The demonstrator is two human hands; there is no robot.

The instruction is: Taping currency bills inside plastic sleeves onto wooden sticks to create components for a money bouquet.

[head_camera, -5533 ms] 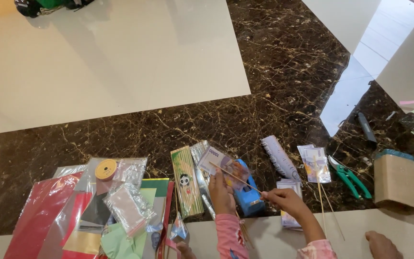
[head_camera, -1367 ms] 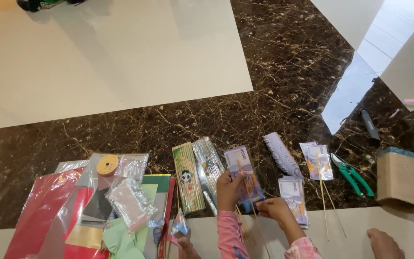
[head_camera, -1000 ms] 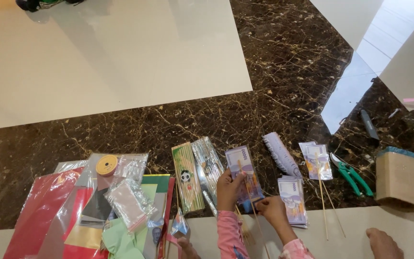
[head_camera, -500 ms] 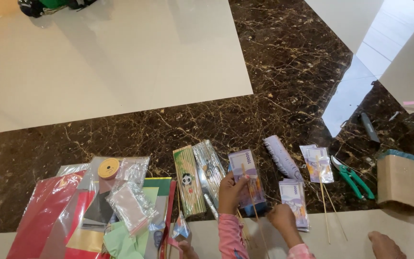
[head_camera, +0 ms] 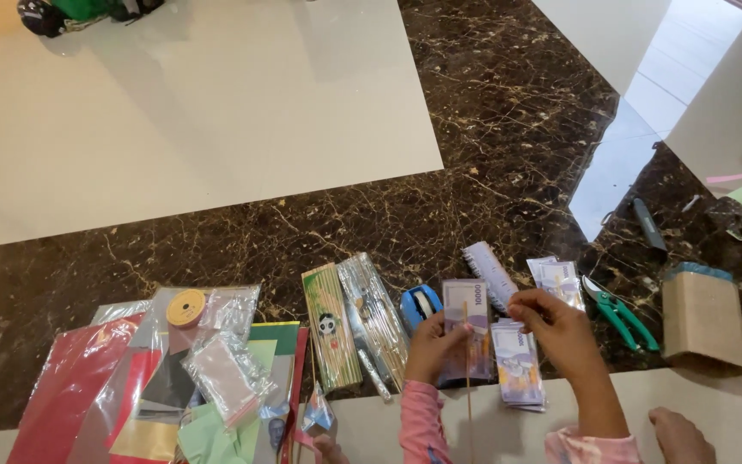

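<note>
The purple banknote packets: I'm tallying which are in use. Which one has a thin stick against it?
The packet held upright in the left hand, a stick down its face. The others lie flat on the floor.

On the floor, the paper sheets lie far left, a ribbon spool on top of them. Right of these sits the skewer pack, then the tape dispenser. The left hand and right hand come next, a banknote stack between them. Pliers and a box lie farthest right.
</note>
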